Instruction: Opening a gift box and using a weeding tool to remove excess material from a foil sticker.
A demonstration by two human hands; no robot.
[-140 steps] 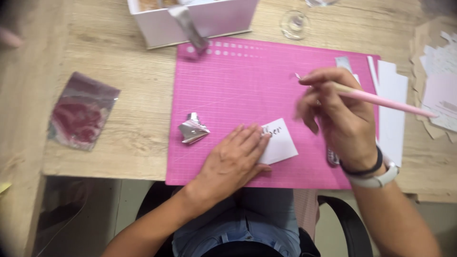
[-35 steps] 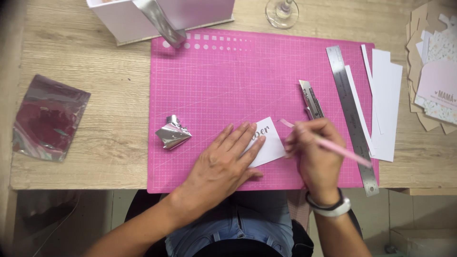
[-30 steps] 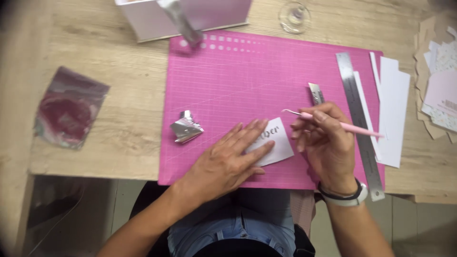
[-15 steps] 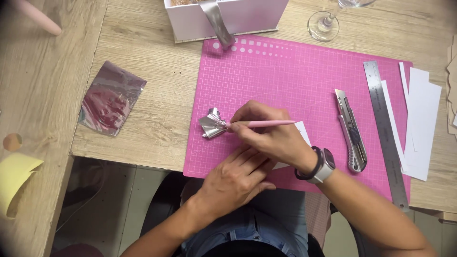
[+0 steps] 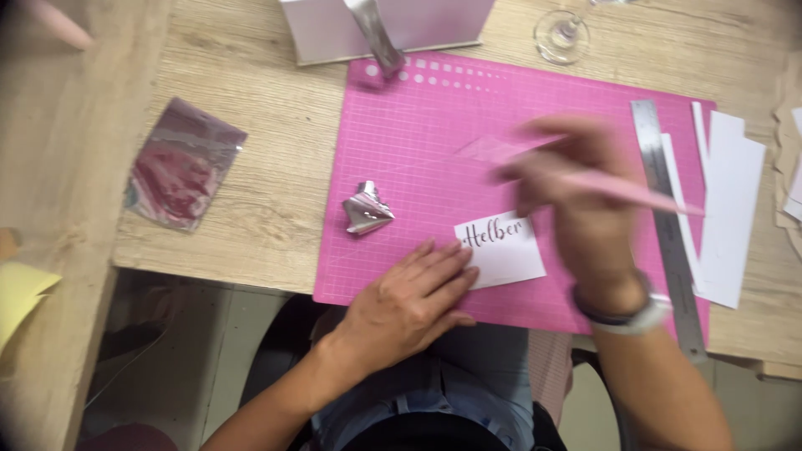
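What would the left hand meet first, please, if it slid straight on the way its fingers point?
The left hand points up and to the right, and its fingertips already touch the white card on the pink mat. Beyond the card, probably the blurred right hand, though its height is unclear.

I sit at a home craft desk: my pink cutting mat (image 5: 434, 125), steel ruler (image 5: 668, 225), paper strips (image 5: 727, 200).

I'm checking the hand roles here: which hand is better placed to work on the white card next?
The right hand: it holds the pink tool just above the white card. The left hand lies flat, its fingers pinning the card's edge.
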